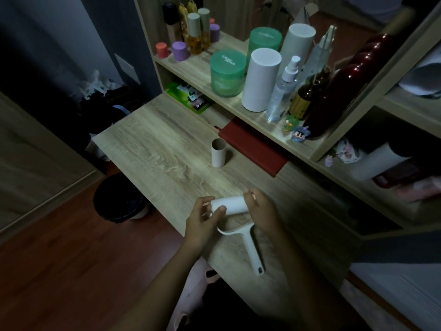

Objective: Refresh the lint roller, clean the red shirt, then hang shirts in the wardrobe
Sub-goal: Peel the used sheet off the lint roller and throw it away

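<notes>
Nearest the lens, the left hand [202,219] and right hand [263,211] meet over the near edge of the desk [152,144] and hold the roller [232,205] between them. Left thumb and fingers pinch the left end of the white roll. Right fingers curl round its right end, which they hide. The roller's white handle runs from the roll toward the camera, low over the desk, with a dark slot at its tip. Both forearms are cut off by the lower edge.

The desk is pale wood grain, and its far right side runs under the shelf [205,72]. The shelf unit is cut off at top and right. Its lower right compartments are dark, their contents hard to make out. A dark bin [119,199] stands on the floor left of the desk, partly hidden by the desk edge. A red book [253,149] lies flat on the desk, its far side tucked beneath the shelf. Two white cylinders [260,80] and two green jars [228,75] stand upright on the shelf. Each jar lid bears white lettering, too blurred to read. A clear spray bottle [285,89] stands just right of the front cylinder. A bare cardboard core [217,155] stands upright on the desk just left of the book, well apart from the hands. Two small figures [299,133] sit at the shelf's front edge.
</notes>
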